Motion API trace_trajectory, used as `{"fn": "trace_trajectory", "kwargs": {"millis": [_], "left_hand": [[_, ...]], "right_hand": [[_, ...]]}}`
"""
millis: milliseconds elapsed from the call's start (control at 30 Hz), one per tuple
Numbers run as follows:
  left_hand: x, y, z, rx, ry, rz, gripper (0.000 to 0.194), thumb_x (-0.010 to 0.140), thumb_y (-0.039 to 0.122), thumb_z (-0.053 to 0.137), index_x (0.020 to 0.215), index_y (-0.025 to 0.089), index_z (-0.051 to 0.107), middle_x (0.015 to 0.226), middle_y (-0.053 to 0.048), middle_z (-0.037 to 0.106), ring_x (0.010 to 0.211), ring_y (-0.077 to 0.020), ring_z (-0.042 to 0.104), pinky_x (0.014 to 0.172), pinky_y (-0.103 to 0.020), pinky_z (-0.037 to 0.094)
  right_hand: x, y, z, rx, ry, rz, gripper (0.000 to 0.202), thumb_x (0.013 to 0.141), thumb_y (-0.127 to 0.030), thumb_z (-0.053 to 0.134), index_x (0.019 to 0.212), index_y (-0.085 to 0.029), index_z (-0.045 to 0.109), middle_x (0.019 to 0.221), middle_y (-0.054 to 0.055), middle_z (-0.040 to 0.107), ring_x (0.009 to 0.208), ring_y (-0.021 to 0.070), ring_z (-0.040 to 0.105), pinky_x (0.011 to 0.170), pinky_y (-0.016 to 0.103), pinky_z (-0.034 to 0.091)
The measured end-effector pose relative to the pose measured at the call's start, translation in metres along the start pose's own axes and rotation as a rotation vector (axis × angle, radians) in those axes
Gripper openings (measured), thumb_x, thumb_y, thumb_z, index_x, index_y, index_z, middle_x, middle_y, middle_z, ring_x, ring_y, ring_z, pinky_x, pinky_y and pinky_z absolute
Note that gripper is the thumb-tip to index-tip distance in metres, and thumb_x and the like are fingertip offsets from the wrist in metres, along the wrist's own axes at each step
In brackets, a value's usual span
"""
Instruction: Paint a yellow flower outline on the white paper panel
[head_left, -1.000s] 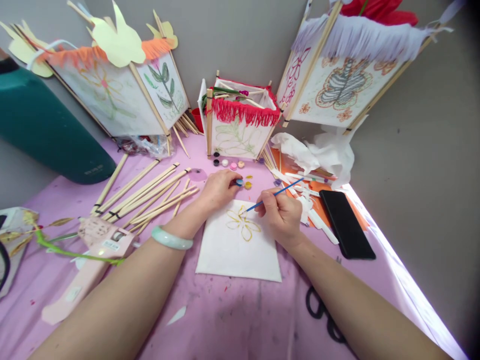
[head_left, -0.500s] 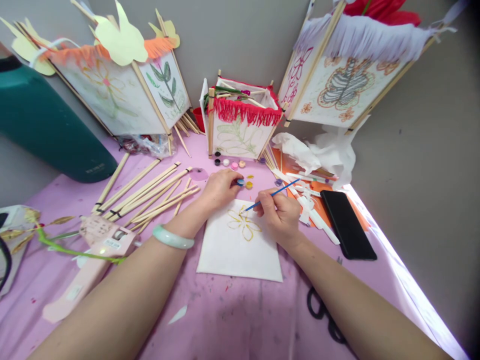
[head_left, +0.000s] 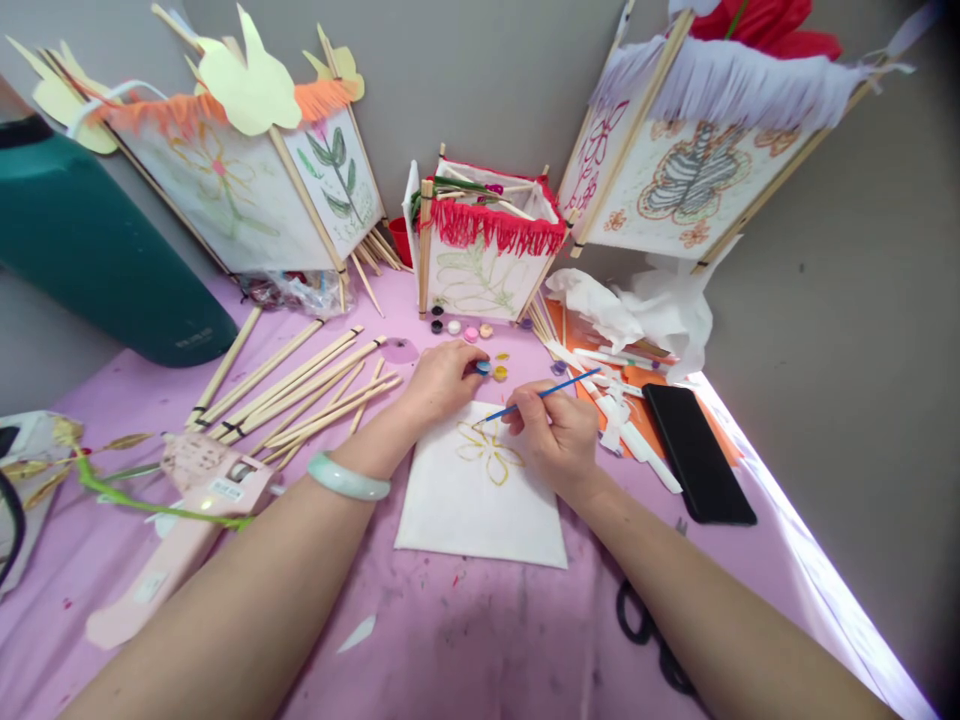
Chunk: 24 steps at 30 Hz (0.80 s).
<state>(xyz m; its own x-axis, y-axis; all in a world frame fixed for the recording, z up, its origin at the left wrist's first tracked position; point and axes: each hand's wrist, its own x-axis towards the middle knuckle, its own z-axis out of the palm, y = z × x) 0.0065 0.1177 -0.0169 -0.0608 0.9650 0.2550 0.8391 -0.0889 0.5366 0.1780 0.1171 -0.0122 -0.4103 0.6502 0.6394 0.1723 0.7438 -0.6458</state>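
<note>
- The white sheet (head_left: pixel 480 520) lies flat on the purple tablecloth (head_left: pixel 450 650), bearing a yellow flower outline (head_left: pixel 490 456).
- Right hand (head_left: pixel 559 432), over the sheet's far right part, pinches a blue paintbrush (head_left: pixel 544 390), tip at the outline's upper left.
- Left hand (head_left: pixel 442 380), at the sheet's far left corner, pinches a blue paint pot (head_left: pixel 484 368) just beyond the sheet.
- Black phone (head_left: pixel 697 453): right of the sheet.

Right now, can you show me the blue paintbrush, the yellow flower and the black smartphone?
Blue paintbrush (head_left: pixel 574 380): head view, on its handle.
Yellow flower (head_left: pixel 490 446): head view, where its painted petals meet.
Black smartphone (head_left: pixel 700 453): head view, middle of its upper side.
</note>
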Motion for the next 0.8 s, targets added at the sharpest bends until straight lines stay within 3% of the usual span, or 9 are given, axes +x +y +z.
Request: {"fn": "trace_trajectory", "kwargs": {"millis": [800], "left_hand": [[0.0004,-0.0017,0.0023,-0.004,0.034,0.021,0.024,0.075,0.017,0.060,0.098,0.016,0.068,0.090,-0.005,0.067,0.080,-0.0162,0.060,0.073,-0.027,0.047]], "right_hand": [[0.0009,-0.0020,-0.0045,-0.095,0.005,-0.042,0.032,0.089,-0.025,0.048,0.060,-0.017,0.057,0.054,-0.001,0.059,0.047,0.0079,0.056,0.049,0.020,0.043]]}}
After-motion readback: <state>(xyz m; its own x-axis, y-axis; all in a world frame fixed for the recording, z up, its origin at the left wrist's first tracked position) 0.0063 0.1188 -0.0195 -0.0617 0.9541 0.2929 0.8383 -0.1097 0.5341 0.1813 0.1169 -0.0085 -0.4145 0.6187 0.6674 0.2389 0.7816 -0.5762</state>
